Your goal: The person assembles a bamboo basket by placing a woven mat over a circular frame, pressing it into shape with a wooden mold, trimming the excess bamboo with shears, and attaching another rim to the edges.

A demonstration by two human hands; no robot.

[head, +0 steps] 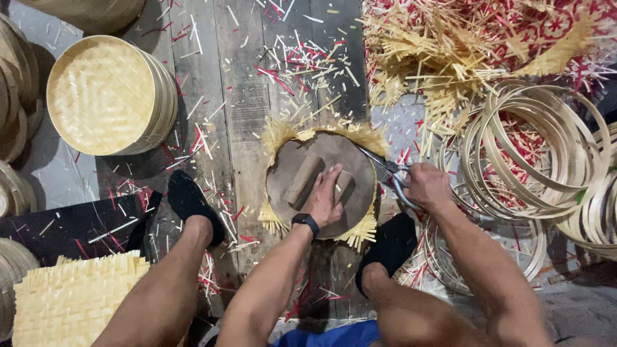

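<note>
The left hand (pixel 326 200) presses flat on a round wooden template (pixel 321 183) over a woven bamboo mat (pixel 362 230) on the plank floor (pixel 218 96). Just right of it, the right hand (pixel 427 186) grips scissors (pixel 385 168) — blades seemingly at the disc's upper-right edge. Bamboo hoops (pixel 533 148) lie further right — clear.

Scissor blades (pixel 379 162) part-hidden under mat fringe; woven mat (pixel 71 301) cut by edge.
</note>
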